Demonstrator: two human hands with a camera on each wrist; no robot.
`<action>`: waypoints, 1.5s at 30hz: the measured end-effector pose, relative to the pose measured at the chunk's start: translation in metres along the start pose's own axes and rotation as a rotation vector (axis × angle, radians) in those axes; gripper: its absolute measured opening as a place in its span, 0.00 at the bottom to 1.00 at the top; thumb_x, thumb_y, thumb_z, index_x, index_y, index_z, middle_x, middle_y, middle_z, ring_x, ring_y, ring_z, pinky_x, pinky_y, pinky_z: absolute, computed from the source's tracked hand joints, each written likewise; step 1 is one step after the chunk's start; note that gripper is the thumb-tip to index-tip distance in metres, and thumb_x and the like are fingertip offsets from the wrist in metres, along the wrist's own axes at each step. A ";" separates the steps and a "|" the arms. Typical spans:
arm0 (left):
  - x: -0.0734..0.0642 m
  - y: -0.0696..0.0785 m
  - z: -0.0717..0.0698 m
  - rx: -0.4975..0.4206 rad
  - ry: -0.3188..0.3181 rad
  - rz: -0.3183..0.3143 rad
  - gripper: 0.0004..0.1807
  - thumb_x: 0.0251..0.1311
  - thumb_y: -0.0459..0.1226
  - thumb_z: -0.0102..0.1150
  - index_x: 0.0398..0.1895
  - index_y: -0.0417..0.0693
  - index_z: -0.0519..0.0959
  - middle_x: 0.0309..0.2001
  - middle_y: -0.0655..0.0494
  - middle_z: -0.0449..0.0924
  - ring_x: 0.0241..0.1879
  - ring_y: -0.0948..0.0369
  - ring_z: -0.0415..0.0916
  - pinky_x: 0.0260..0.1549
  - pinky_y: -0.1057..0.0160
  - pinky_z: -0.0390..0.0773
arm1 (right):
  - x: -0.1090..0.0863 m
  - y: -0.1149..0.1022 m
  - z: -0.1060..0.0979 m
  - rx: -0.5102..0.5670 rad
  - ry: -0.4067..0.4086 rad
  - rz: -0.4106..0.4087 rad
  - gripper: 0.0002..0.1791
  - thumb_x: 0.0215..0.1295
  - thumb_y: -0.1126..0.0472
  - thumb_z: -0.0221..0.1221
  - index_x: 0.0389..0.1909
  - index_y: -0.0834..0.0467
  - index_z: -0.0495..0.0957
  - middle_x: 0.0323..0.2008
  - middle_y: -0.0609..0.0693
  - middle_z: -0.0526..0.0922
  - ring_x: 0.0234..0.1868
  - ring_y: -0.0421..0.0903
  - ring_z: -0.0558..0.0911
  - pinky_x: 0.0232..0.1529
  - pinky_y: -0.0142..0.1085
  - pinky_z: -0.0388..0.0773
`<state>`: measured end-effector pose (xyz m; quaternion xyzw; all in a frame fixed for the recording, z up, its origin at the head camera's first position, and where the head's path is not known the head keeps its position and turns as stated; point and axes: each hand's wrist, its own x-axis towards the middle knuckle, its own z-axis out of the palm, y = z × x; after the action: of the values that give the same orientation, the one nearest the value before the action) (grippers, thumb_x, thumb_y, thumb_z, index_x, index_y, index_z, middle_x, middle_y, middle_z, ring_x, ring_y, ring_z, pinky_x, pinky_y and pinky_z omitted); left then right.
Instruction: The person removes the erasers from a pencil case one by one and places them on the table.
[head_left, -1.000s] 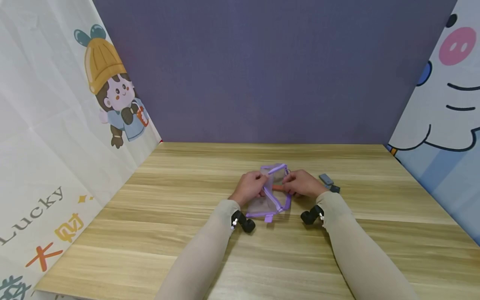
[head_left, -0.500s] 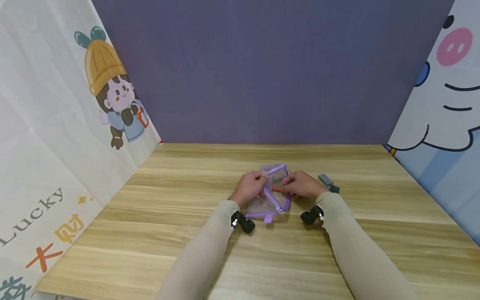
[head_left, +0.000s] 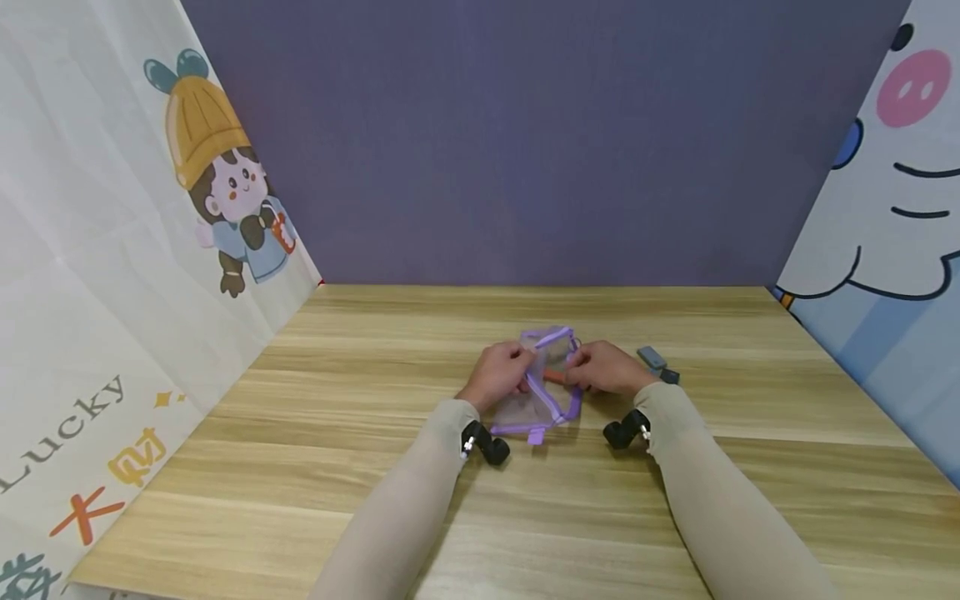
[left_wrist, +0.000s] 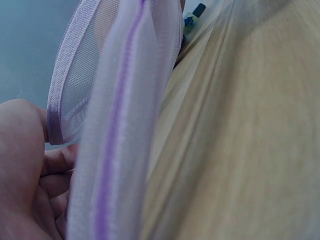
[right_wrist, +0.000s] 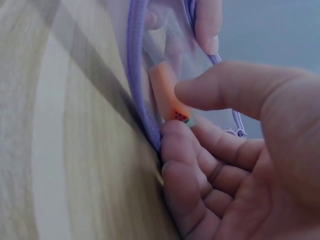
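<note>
A see-through mesh zipper pouch (head_left: 525, 410) with purple zipper tape lies between the hands, its mouth spread apart. My left hand (head_left: 498, 372) pinches the left side of the mouth; in the left wrist view the zipper edge (left_wrist: 120, 125) crosses in front of that hand's fingers. My right hand (head_left: 606, 367) is at the right side of the mouth and pinches a short orange stick (right_wrist: 165, 87) between thumb and fingers. The stick bears a small watermelon print near a green end and points into the pouch. A small metal ring (right_wrist: 241, 133) hangs at the pouch's zipper end.
A small grey-blue block (head_left: 652, 358) and a dark piece (head_left: 670, 377) lie on the wooden table (head_left: 375, 350) just beyond my right wrist. A grey-purple panel (head_left: 525, 142) stands along the table's back, with printed cloths at both sides.
Almost nothing differs: both hands keep their holds on the pouch and the orange stick, and the stick has shifted only very slightly. The head view has tilted a little.
</note>
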<state>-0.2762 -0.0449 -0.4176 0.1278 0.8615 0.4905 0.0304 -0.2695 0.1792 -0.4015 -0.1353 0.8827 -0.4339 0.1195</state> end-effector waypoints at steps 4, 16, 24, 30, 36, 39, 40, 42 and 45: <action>0.000 0.001 0.000 -0.001 0.000 -0.004 0.15 0.71 0.49 0.55 0.33 0.50 0.81 0.23 0.53 0.82 0.22 0.59 0.80 0.20 0.62 0.80 | -0.002 -0.001 -0.001 0.029 -0.005 -0.014 0.11 0.62 0.62 0.64 0.42 0.64 0.78 0.30 0.55 0.80 0.31 0.47 0.79 0.30 0.38 0.80; 0.001 0.000 0.001 0.009 0.004 -0.007 0.15 0.71 0.49 0.55 0.34 0.51 0.82 0.23 0.54 0.82 0.22 0.59 0.80 0.20 0.63 0.79 | -0.003 0.000 -0.001 0.061 -0.027 -0.050 0.12 0.63 0.62 0.62 0.43 0.65 0.77 0.31 0.56 0.81 0.30 0.47 0.79 0.29 0.38 0.79; 0.000 0.001 0.000 0.014 0.003 -0.009 0.14 0.71 0.49 0.55 0.34 0.51 0.82 0.23 0.54 0.82 0.22 0.59 0.80 0.20 0.63 0.79 | -0.003 0.004 -0.002 0.102 -0.013 -0.051 0.12 0.65 0.61 0.61 0.45 0.64 0.77 0.34 0.58 0.82 0.30 0.50 0.80 0.30 0.40 0.80; 0.000 0.001 0.000 0.010 0.003 -0.007 0.14 0.71 0.49 0.55 0.33 0.50 0.81 0.23 0.53 0.82 0.22 0.59 0.80 0.20 0.63 0.80 | -0.002 0.005 -0.002 0.131 0.003 -0.044 0.14 0.66 0.61 0.61 0.47 0.66 0.76 0.36 0.60 0.83 0.32 0.50 0.81 0.30 0.41 0.82; 0.001 0.000 0.001 0.012 0.001 -0.008 0.14 0.71 0.48 0.55 0.33 0.50 0.81 0.23 0.53 0.82 0.22 0.59 0.80 0.20 0.63 0.80 | -0.002 0.006 -0.001 0.165 0.004 -0.025 0.14 0.68 0.61 0.60 0.47 0.66 0.76 0.37 0.60 0.84 0.32 0.50 0.81 0.30 0.40 0.81; 0.001 0.000 0.001 0.017 -0.001 -0.007 0.14 0.71 0.48 0.54 0.33 0.50 0.81 0.23 0.54 0.82 0.22 0.59 0.80 0.20 0.63 0.80 | -0.001 0.007 -0.001 0.164 0.008 -0.015 0.14 0.68 0.61 0.60 0.47 0.66 0.76 0.36 0.60 0.84 0.32 0.50 0.80 0.30 0.40 0.81; 0.001 0.000 0.000 0.018 -0.001 -0.006 0.14 0.71 0.48 0.54 0.33 0.50 0.81 0.23 0.54 0.82 0.22 0.59 0.80 0.20 0.63 0.79 | -0.001 0.008 -0.001 0.163 0.009 -0.015 0.14 0.68 0.61 0.60 0.48 0.66 0.76 0.36 0.60 0.83 0.32 0.50 0.80 0.30 0.40 0.81; 0.001 0.000 0.000 0.018 -0.001 -0.003 0.15 0.71 0.48 0.54 0.33 0.50 0.82 0.23 0.54 0.82 0.22 0.59 0.80 0.20 0.63 0.80 | -0.001 0.008 -0.001 0.161 0.013 -0.012 0.14 0.67 0.61 0.59 0.48 0.66 0.75 0.36 0.60 0.83 0.33 0.50 0.80 0.31 0.40 0.81; 0.000 0.001 0.000 0.017 0.001 -0.003 0.14 0.71 0.48 0.54 0.34 0.50 0.82 0.23 0.54 0.82 0.22 0.59 0.80 0.20 0.63 0.80 | 0.000 0.008 -0.001 0.171 0.023 0.002 0.15 0.67 0.61 0.58 0.49 0.66 0.75 0.36 0.60 0.82 0.34 0.51 0.81 0.31 0.41 0.81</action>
<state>-0.2765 -0.0441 -0.4172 0.1268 0.8658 0.4832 0.0297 -0.2705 0.1844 -0.4073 -0.1187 0.8438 -0.5092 0.1210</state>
